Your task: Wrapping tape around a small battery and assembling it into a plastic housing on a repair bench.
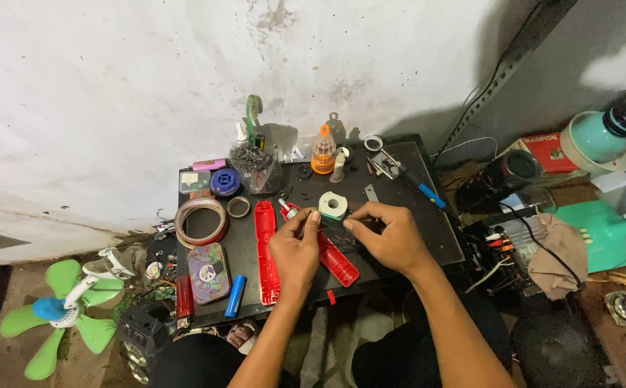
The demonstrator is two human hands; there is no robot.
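My left hand (296,248) and my right hand (392,236) meet over a small black table (439,226), pinching small parts between the fingertips; what exactly they hold is too small to tell. Under them lies a red plastic housing half (339,264). The other red housing half (265,251) lies open just left of my left hand. A white round reel (332,205) sits right behind my fingertips.
On the table: tape rolls (201,219), a blue cylindrical battery (235,295), a patterned tin (209,271), an orange bottle (323,151), a blue-handled tool (417,183). A green fan (61,312) lies on the floor left. Electronics, wires and a teal fan base (600,237) crowd the right.
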